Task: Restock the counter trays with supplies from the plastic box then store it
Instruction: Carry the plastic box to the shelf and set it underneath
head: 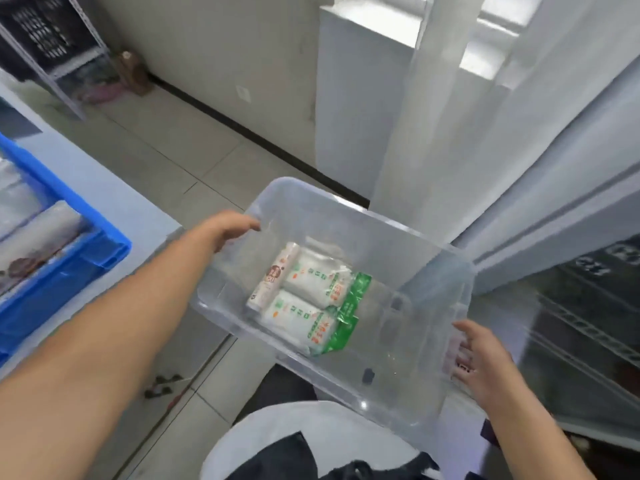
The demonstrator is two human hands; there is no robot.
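I hold a clear plastic box (pixel 408 244) in the air over the tiled floor, tilted toward me. My left hand (pixel 225 228) grips its far left rim. My right hand (pixel 481 362) grips its near right end, fingers curled over the edge. Inside the box lie a few white supply packs (pixel 311 282) with green and orange print, and one slim pack with a brown logo (pixel 273 275) beside them.
A blue crate (pixel 79 271) holding plastic-wrapped goods sits on the pale counter (pixel 104 192) at left. A glass-door cabinet with wire shelves (pixel 581 327) stands at right. A white cabinet (pixel 356 109) is ahead, a metal rack (pixel 62 53) at far left.
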